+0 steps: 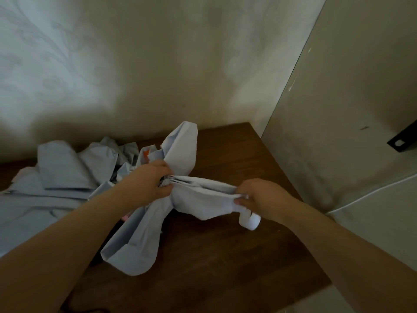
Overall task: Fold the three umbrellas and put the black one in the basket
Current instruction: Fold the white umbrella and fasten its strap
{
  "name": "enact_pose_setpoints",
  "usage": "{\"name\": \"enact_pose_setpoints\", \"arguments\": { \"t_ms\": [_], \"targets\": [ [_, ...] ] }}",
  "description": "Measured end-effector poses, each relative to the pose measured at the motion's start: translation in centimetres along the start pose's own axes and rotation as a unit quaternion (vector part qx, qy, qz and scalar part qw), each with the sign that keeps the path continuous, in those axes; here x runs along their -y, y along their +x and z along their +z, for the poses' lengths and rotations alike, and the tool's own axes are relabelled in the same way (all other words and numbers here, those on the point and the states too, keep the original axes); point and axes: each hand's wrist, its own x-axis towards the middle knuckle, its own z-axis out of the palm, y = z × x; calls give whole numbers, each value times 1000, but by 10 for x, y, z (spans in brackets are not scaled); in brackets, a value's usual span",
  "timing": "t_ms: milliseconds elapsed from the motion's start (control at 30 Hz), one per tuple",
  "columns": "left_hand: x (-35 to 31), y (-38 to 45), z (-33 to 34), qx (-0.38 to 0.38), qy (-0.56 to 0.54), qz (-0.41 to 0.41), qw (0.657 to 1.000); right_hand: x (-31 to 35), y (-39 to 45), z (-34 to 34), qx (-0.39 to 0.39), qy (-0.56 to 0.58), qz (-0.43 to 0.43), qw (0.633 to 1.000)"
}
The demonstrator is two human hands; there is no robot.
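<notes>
A pale blue umbrella [144,233] lies collapsed on the brown wooden table [225,256], its loose canopy spread in flaps. My left hand [149,181] grips the bunched canopy near its middle. My right hand [261,197] pinches the edge of one stretched-out canopy panel [203,199], pulled taut between both hands. A white closing strap [250,220] hangs in a loop below my right hand. No black umbrella and no basket are in view.
More pale blue fabric [58,177] lies heaped at the table's left back, with an orange bit [146,152] showing in it. A wall stands right behind the table. A light cabinet side [349,109] with a black bracket [401,141] closes the right.
</notes>
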Motion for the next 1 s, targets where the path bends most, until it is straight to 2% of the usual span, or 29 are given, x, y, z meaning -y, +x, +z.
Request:
{"name": "enact_pose_setpoints", "arguments": {
  "t_ms": [100,200,267,333,500,767,867,1000],
  "targets": [
    [-7,0,0,19,11,3,1000,-2,-1,-14,-22,-46,27,998],
    [-9,2,-1,13,10,6,1000,5,0,-19,-7,-88,-11,996],
    [-4,2,-3,14,10,6,1000,2,-2,-16,1,-50,-21,999],
    [-1,1,-4,17,10,13,1000,-7,-8,-13,-28,16,-14,999],
    [-2,0,-3,20,10,30,999,-14,-10,-4,-101,80,14,992],
    [-12,-2,-3,32,15,27,999,6,0,-12,-30,101,69,992],
    [-8,0,-2,29,11,25,999,6,-1,-11,-34,68,17,997],
    [-1,1,-1,29,7,34,999,-5,-9,-9,-81,97,-28,992]
  ]
}}
